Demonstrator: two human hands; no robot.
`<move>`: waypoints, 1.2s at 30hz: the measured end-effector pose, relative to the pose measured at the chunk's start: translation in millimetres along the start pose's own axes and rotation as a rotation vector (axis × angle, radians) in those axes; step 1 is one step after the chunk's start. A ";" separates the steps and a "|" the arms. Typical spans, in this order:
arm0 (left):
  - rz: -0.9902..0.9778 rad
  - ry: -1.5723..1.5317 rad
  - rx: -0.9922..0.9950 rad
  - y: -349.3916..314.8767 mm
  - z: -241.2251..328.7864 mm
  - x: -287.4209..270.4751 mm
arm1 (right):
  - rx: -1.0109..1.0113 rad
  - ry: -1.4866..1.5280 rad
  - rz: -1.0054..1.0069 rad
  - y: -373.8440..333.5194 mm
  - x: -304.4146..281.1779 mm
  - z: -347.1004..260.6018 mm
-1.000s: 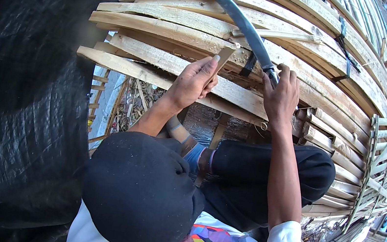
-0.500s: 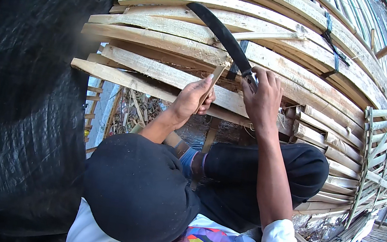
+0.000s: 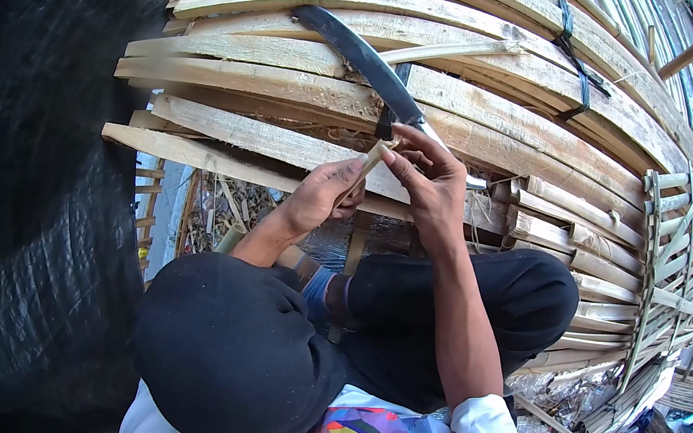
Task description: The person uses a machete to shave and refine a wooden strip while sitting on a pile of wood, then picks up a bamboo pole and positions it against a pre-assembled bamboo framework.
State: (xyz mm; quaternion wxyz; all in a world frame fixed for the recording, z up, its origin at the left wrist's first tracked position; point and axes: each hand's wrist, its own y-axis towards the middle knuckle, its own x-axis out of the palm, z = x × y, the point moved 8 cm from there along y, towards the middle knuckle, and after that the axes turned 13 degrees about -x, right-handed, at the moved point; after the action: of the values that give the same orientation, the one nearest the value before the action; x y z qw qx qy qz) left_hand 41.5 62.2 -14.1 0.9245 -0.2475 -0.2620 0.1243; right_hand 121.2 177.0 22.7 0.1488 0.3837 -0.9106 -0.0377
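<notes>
The left hand (image 3: 320, 200) is closed around one thin bamboo stick (image 3: 365, 169), which stands tilted with its pale tip pointing up and to the right, just under the knife. The right hand (image 3: 426, 183) is clamped on the handle of one long knife (image 3: 360, 59); its dark curved blade runs up and to the left, out over the slats. The fingertips of the right hand touch the top of the stick, so the two hands meet at the middle of the scene. Beyond them lies a stack of split bamboo slats (image 3: 298, 59), too many and too overlapped to count exactly, bowed by the lens and running left to right. Two dark straps (image 3: 580, 68) bind the far right part of the stack. At the right edge stands one woven bamboo panel (image 3: 669, 253), leaning on edge. Near the camera are one black cap (image 3: 230, 351), seen from above, and a black trouser leg (image 3: 486, 298) bent under the right forearm. Black plastic sheeting (image 3: 30, 199) fills the left side. Loose bamboo scraps (image 3: 224, 208) lie on the ground left of the left wrist.
</notes>
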 end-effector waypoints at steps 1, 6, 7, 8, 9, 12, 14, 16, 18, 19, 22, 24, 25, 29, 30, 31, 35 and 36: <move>0.004 -0.001 -0.004 -1.4 -0.7 1.4 | 0.033 -0.010 0.029 -0.6 -1.3 -1.6; -0.001 -0.075 -0.065 -4.6 -5.8 0.5 | -0.012 -0.078 0.038 2.1 -4.3 -4.4; 0.000 -0.078 -0.069 -1.8 -7.8 -1.7 | -0.008 -0.078 0.038 2.3 -4.7 -2.8; -0.020 -0.066 -0.064 1.3 -9.8 -2.2 | -0.051 -0.114 0.056 3.1 -6.5 -5.1; -0.039 -0.054 -0.058 2.5 -11.3 -1.5 | -0.095 -0.149 0.074 3.2 -7.8 -7.9; 0.092 -0.012 0.014 2.2 -7.2 -4.3 | -0.082 -0.228 0.106 -0.6 -9.0 -5.3; 0.117 0.033 0.036 0.7 -0.6 -4.1 | -0.131 -0.286 0.133 -1.5 -8.7 -7.6; 0.141 0.079 0.058 0.1 1.7 -5.0 | -0.268 -0.399 0.181 -2.4 -8.0 -18.2; 0.278 0.187 0.146 -4.0 6.1 -12.4 | -0.337 -0.456 0.174 -3.0 -4.7 -20.6; 0.282 0.187 0.145 -3.6 3.3 -15.3 | -0.407 -0.512 0.171 -4.3 -1.5 -24.5; 0.434 0.374 0.198 -6.5 3.3 -25.6 | -0.421 -0.531 0.203 -5.8 1.5 -22.2; 0.532 0.412 0.278 -11.5 10.1 -23.6 | -0.438 -0.581 0.198 -5.3 5.6 -26.9; 0.538 0.415 0.272 -13.3 10.2 -21.5 | -0.454 -0.617 0.190 -4.9 8.3 -29.0; 0.616 0.443 0.325 -17.4 11.6 -20.7 | -0.449 -0.603 0.212 -8.4 11.6 -25.6; 0.639 0.475 0.366 -19.0 13.1 -20.7 | -0.435 -0.570 0.222 -9.1 10.2 -21.8; 0.635 0.475 0.366 -19.9 15.9 -21.4 | -0.422 -0.539 0.233 -7.7 8.5 -20.1; 0.517 0.579 0.473 -27.8 29.8 -18.0 | -0.383 -0.372 0.158 -1.8 7.9 -25.3; 0.474 0.574 0.503 -29.7 30.9 -17.7 | -0.354 -0.393 0.045 3.2 11.6 -23.8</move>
State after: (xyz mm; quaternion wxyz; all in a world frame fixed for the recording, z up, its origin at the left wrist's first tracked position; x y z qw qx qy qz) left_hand 12.9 42.8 16.8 0.9371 -0.0926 0.1076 0.3189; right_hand 118.4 172.0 48.7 0.0346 0.3164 -0.9096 -0.2669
